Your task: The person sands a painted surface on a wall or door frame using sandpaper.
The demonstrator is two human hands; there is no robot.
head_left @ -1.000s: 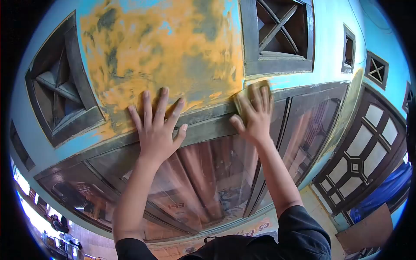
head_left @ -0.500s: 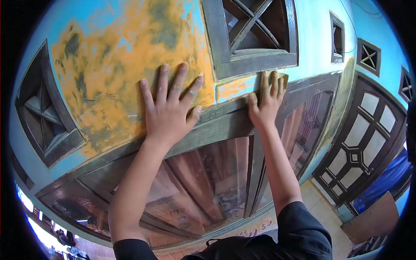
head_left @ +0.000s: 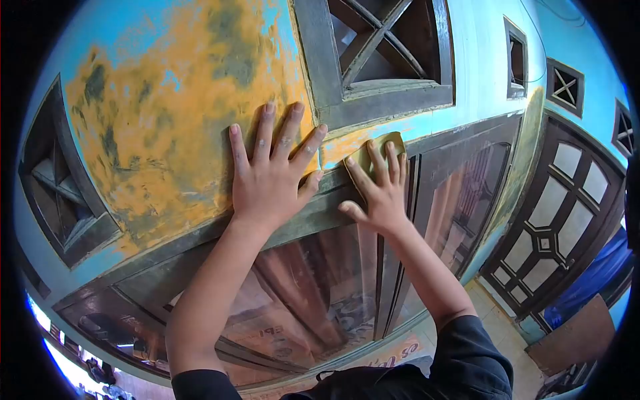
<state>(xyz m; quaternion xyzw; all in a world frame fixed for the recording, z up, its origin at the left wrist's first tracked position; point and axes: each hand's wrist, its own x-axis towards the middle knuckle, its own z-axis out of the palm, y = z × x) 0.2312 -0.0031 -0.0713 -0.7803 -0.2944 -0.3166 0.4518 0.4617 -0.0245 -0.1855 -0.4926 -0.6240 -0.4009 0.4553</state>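
One yellowish sheet (head_left: 364, 159) lies under the right hand (head_left: 385, 201).

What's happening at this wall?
A person has both hands up on it. The right hand presses a yellowish sheet, possibly sandpaper, where the painted strip meets the dark wooden frame. The left hand is spread on the wall, which is patchy orange, grey and blue.

My right hand (head_left: 383, 197) is back leftward with the sandpaper sheet (head_left: 382, 141), beneath the vent frame (head_left: 393, 101), closer to my left hand (head_left: 272, 190), whose index fingertip (head_left: 323, 129) now reaches that frame's lower-left corner.
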